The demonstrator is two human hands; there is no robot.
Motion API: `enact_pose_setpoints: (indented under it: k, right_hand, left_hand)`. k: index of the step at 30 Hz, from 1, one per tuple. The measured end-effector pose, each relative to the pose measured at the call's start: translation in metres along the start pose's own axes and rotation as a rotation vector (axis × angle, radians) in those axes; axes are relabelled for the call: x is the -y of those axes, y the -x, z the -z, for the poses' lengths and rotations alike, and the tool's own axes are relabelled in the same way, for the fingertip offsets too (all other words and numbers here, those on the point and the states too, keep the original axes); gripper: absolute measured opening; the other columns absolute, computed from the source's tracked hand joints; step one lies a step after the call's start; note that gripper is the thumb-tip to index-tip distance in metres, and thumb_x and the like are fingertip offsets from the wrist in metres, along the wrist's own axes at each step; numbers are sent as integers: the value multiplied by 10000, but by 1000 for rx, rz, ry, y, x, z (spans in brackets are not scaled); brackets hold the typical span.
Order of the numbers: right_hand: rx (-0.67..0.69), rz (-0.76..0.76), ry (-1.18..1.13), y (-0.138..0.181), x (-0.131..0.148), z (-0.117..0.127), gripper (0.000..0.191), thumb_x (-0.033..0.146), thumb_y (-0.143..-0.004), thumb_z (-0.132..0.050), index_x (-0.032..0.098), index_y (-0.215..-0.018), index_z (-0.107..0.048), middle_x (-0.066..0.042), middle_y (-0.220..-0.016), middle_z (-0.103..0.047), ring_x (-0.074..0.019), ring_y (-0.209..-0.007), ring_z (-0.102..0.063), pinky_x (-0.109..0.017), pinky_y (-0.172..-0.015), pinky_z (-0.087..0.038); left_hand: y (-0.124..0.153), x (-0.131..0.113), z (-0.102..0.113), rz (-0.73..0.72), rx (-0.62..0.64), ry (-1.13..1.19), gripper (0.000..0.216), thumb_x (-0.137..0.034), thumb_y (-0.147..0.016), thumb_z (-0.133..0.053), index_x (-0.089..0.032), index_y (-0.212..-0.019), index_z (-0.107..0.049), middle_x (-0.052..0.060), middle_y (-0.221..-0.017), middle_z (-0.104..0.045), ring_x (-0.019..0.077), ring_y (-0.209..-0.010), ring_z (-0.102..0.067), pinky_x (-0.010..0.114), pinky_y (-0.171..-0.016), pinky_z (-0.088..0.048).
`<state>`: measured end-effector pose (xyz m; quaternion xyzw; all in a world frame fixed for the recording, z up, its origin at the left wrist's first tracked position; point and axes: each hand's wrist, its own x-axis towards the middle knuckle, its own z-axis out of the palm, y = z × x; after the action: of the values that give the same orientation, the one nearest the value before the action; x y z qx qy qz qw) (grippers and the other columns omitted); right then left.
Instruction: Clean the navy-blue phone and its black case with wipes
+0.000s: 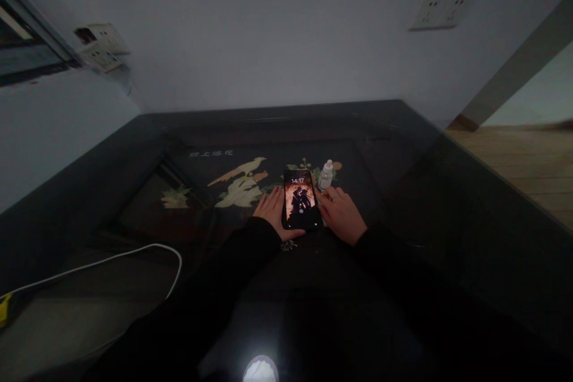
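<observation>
A phone lies face up on the dark glossy table, its lit screen showing 14:17 and a picture of figures. Along its left edge rests my left hand, fingers stretched flat and thumb across the bottom corner. My right hand is at the phone's right edge with bent fingers, the index finger touching the side. A pale bit shows under that hand, too small to name. Just beyond the right fingers stands a small white-capped bottle. Close below the left thumb lies a small shiny cluster, its kind unclear.
The table bears a printed bird and flowers. A white cable loops in at left. Wall sockets sit at upper right, with more sockets at left. Bright light reflects at the bottom.
</observation>
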<state>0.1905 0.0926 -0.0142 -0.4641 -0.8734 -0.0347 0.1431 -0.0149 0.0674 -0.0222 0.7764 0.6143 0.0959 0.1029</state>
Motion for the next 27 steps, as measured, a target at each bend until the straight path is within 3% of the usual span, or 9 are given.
enact_pose_setpoints:
  k: [27]
  right_hand:
    - [24, -20, -45, 0, -1, 1, 411, 226, -857, -441, 152, -1259, -479, -102, -991, -535, -227, -878, -423, -330, -753, -347]
  left_hand:
    - [-1, 2, 2, 3, 32, -1, 1169, -695, -522, -565, 13, -1377, -198, 173, -1450, -230, 283, -1354, -183, 459, -1108, -138]
